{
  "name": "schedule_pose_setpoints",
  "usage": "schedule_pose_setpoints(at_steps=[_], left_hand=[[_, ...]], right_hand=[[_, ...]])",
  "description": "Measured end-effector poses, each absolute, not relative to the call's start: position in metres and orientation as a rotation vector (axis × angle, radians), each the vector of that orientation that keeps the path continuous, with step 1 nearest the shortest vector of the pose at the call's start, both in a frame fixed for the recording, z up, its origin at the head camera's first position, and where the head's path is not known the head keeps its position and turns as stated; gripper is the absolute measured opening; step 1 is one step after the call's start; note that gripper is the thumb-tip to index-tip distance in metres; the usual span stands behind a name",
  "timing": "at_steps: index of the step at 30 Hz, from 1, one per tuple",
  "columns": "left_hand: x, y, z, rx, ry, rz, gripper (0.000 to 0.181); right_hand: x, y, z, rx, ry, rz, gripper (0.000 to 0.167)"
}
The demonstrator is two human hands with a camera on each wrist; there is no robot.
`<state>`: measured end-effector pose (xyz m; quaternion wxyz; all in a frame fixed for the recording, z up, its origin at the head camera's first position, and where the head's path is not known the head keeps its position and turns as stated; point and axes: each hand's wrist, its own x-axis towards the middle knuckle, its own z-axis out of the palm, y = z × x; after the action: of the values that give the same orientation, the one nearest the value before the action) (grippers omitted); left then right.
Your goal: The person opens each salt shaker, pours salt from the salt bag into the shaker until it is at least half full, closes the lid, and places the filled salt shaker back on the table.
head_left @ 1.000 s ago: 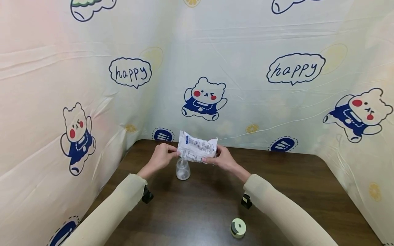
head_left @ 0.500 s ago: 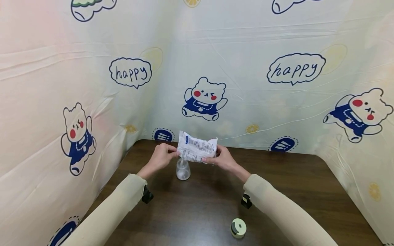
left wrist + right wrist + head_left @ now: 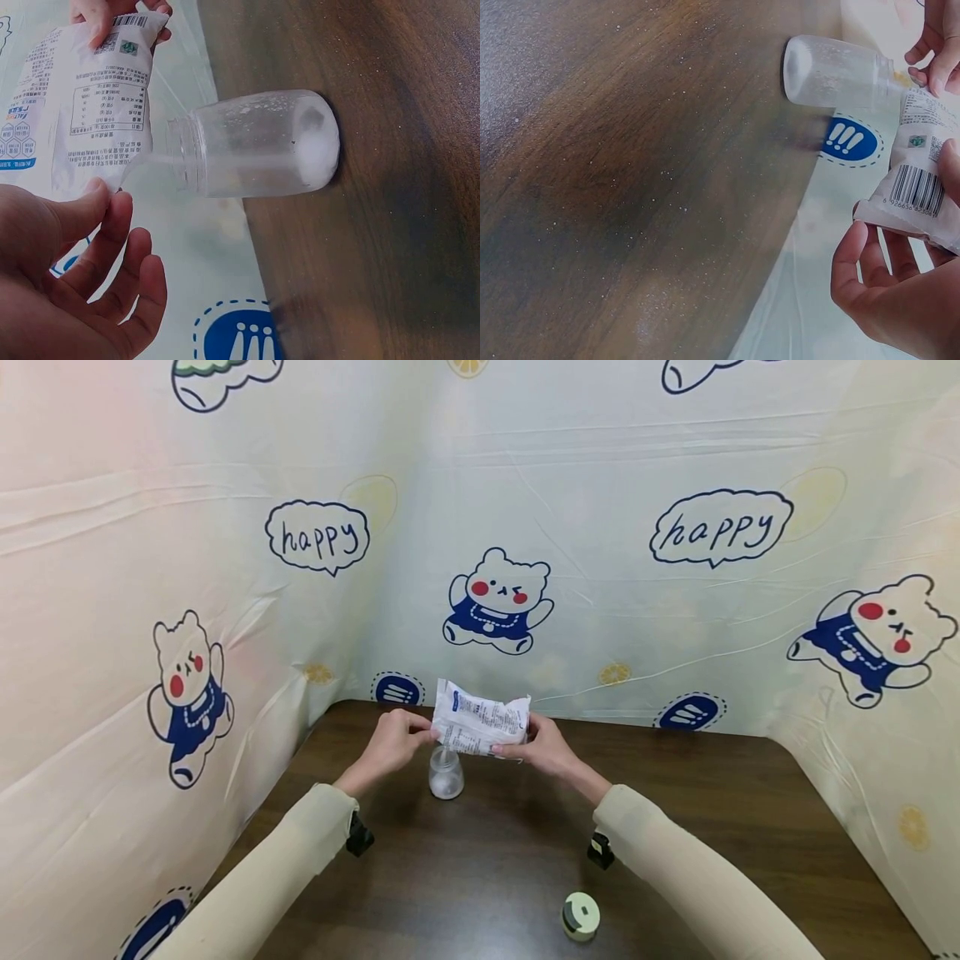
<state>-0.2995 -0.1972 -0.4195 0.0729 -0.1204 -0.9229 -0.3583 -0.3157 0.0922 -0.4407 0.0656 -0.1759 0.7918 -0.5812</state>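
Observation:
A white printed bag (image 3: pixel 483 722) is held tilted above a clear glass jar (image 3: pixel 447 782). My left hand (image 3: pixel 388 742) pinches its lower left corner between thumb and forefinger; in the left wrist view the other fingers are spread. My right hand (image 3: pixel 551 748) grips the opposite end, near the barcode (image 3: pixel 917 189), thumb on the printed face. From the pinched corner a thin stream of white powder (image 3: pixel 154 160) runs into the jar's mouth. White powder (image 3: pixel 313 150) lies at the jar's bottom, and specks cling to its wall. The jar stands upright on the table.
A pale green round lid (image 3: pixel 581 917) lies on the dark wooden table (image 3: pixel 480 868), near the front and right of the middle. White specks dot the tabletop. A printed cloth curtain (image 3: pixel 585 635) hangs behind the table and at both sides.

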Motion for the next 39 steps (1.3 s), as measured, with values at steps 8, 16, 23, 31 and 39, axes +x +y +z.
schedule_pose_setpoints(at_steps=[8, 16, 23, 31, 39], left_hand=[[-0.299, -0.198, -0.421, -0.365, -2.775, -1.082, 0.009], [-0.299, -0.198, -0.421, -0.362, -2.775, -1.091, 0.008], [-0.298, -0.199, -0.421, -0.353, -2.79, -1.091, 0.01], [-0.298, -0.199, -0.421, -0.358, -2.793, -1.098, 0.009], [-0.299, -0.199, -0.419, -0.352, -2.786, -1.106, 0.01]], right_hand=[[-0.315, 0.092, -0.441, -0.528, 2.377, -1.759, 0.051], [-0.315, 0.092, -0.442, -0.524, 2.364, -1.762, 0.055], [-0.311, 0.09, -0.435, -0.5, 2.354, -1.762, 0.05], [-0.316, 0.09, -0.445, -0.517, 2.379, -1.765, 0.053], [-0.319, 0.092, -0.441, -0.548, 2.364, -1.752, 0.052]])
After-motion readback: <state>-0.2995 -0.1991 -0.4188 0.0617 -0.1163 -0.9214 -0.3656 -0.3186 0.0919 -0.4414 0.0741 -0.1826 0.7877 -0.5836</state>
